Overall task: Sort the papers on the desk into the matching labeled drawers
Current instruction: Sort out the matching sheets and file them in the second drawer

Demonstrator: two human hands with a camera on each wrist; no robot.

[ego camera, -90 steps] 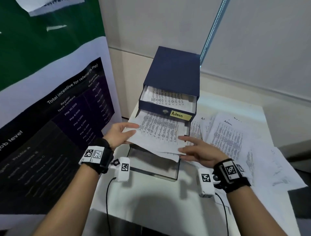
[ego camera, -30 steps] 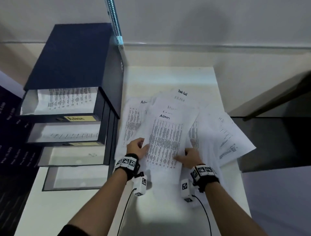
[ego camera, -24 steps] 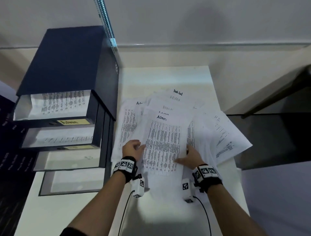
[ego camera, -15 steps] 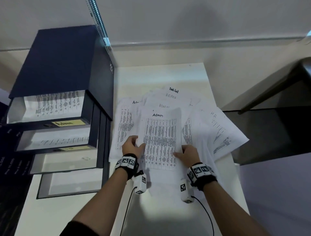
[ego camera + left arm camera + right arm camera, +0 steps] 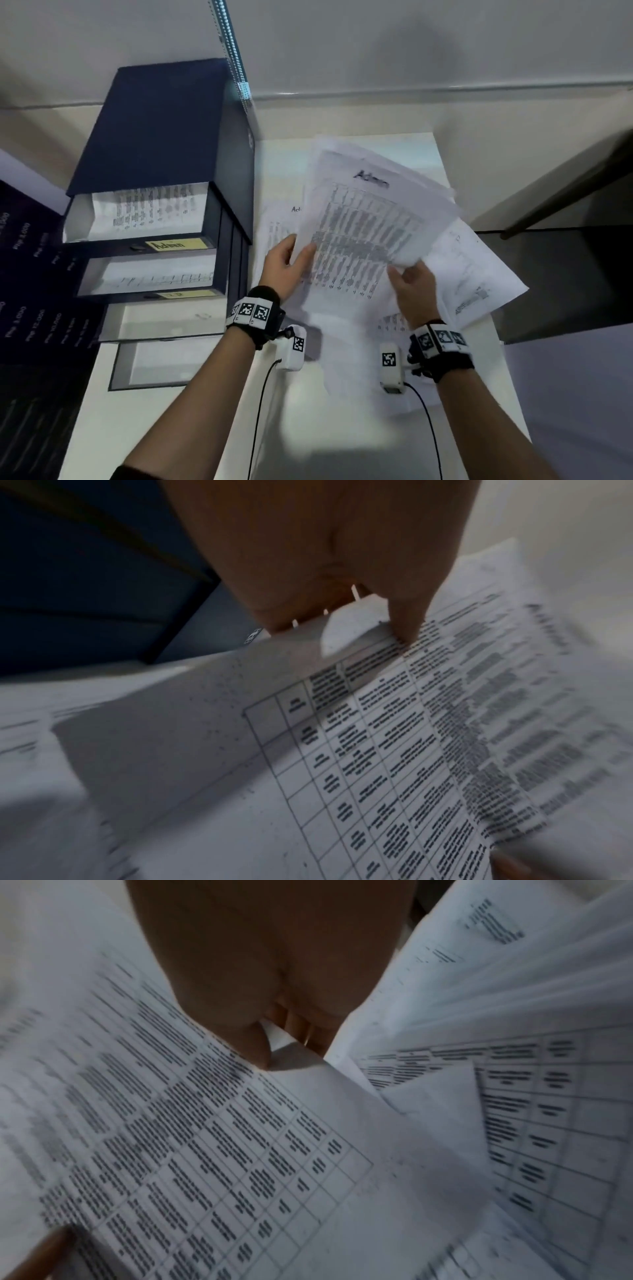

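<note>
Head view: both hands hold a sheaf of sheets (image 5: 363, 240) headed "Admin", lifted and tilted above the worktop (image 5: 308, 428). The left hand (image 5: 286, 265) pinches the sheaf's left edge, thumb on the printed face, fingers behind; in the left wrist view the thumb (image 5: 404, 620) presses on the table print. The right hand (image 5: 412, 289) grips the sheaf's lower right corner, thumb on top, which the right wrist view confirms (image 5: 257, 1047). More papers (image 5: 476, 274) lie spread beneath, toward the worktop's right edge, one hanging over it. A further sheet (image 5: 274, 219) lies flat just beside the drawer unit.

That dark blue drawer unit (image 5: 161, 126) stands at the worktop's far left corner, with four drawers pulled out stepwise. The top drawer (image 5: 137, 216), labelled "Admin" on a yellow tag (image 5: 174, 244), already holds printed sheets. The second drawer (image 5: 147, 274) holds a sheet too; its yellow label is too blurred to read. The two lower drawers (image 5: 161, 363) look pale inside.
</note>
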